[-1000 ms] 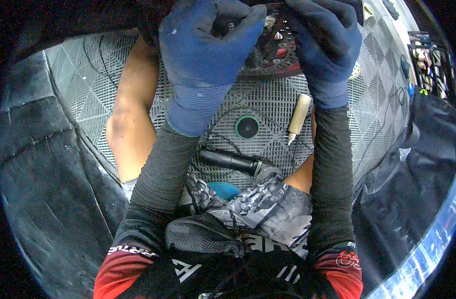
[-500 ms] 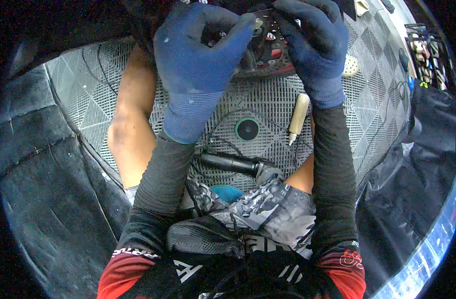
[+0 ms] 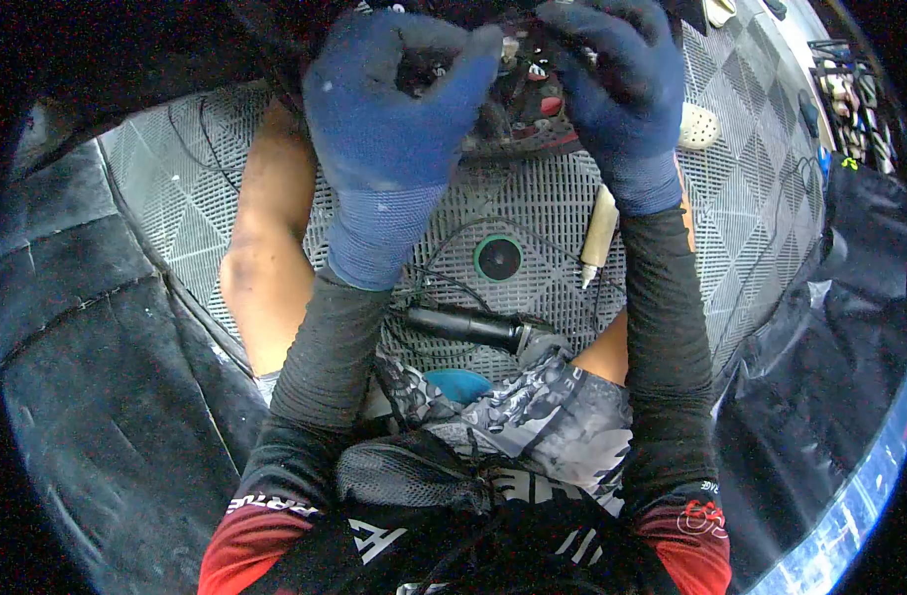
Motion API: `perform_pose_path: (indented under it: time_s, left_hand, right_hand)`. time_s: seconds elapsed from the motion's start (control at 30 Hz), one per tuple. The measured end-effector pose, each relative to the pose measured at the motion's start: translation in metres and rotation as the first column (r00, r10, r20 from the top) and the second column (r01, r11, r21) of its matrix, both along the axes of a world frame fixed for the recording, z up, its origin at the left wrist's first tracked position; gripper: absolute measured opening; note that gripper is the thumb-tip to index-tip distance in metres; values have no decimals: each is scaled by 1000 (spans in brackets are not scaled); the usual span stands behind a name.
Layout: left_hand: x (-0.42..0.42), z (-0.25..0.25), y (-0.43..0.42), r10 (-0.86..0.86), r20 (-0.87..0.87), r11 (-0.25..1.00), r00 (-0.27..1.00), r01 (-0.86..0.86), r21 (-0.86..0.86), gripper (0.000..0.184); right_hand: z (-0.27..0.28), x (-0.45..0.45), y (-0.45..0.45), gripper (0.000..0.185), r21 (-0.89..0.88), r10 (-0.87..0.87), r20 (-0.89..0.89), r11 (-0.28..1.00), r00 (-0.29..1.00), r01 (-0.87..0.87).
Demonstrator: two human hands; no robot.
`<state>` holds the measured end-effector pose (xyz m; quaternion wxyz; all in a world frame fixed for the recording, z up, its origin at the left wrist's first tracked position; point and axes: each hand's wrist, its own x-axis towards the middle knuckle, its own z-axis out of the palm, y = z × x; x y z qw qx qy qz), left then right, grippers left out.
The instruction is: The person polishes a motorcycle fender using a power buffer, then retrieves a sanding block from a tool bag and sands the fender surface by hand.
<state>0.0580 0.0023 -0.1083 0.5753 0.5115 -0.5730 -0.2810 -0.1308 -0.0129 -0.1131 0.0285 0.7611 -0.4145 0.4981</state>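
Note:
Both my hands wear blue work gloves with darker, soiled fingers, and they are raised at the top of the view by a dark assembly [image 3: 518, 129] with red and pale pieces showing in it. My left hand [image 3: 394, 99] is left of that assembly, its fingers and thumb curled into a ring. What its fingertips grip, if anything, is hidden in the dark. My right hand [image 3: 622, 99] is on the assembly's right side with its fingers bent inward. Anything pinched there is too dark to make out.
On the grey grid floor [image 3: 731, 198] lie a round green-rimmed black pad [image 3: 498, 258], a cream squeeze bottle [image 3: 599, 233] and a black corded power tool [image 3: 463, 325]. A blue disc [image 3: 458, 385] is near my shorts. A cream clog [image 3: 699, 127] lies right. Black sheets [image 3: 107, 327] flank me.
The view has shifted slightly, so the floor things appear a little to the right. My hands keep nearly the same poses by the dark assembly.

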Motion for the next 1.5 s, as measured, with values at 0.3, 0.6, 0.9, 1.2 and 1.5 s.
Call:
perform_pose_path:
  time_s: [0.3, 0.6, 0.9, 1.2, 1.5]
  left_hand:
    - [19, -28, -8, 4, 234, 970, 972, 53, -239, 20]
    - [-3, -7, -15, 36, -17, 958, 999, -39, -283, 23]
    - [1, -9, -11, 77, 195, 940, 978, -6, -340, 25]
    - [0, -11, -11, 65, 214, 933, 975, 16, -359, 20]
    - [0, -9, -12, 28, 132, 951, 991, 14, -310, 18]
  right_hand:
    - [0, -4, 11, 28, 213, 70, 31, 974, 997, -75]
    - [0, 2, -5, 20, 28, -25, 143, 999, 989, 21]
    - [-13, -3, -5, 22, 25, 76, 213, 996, 974, -83]
    - [-16, -5, -6, 22, -22, 102, 208, 995, 973, -100]
    - [-13, -4, -5, 20, -9, 75, 202, 997, 977, -74]
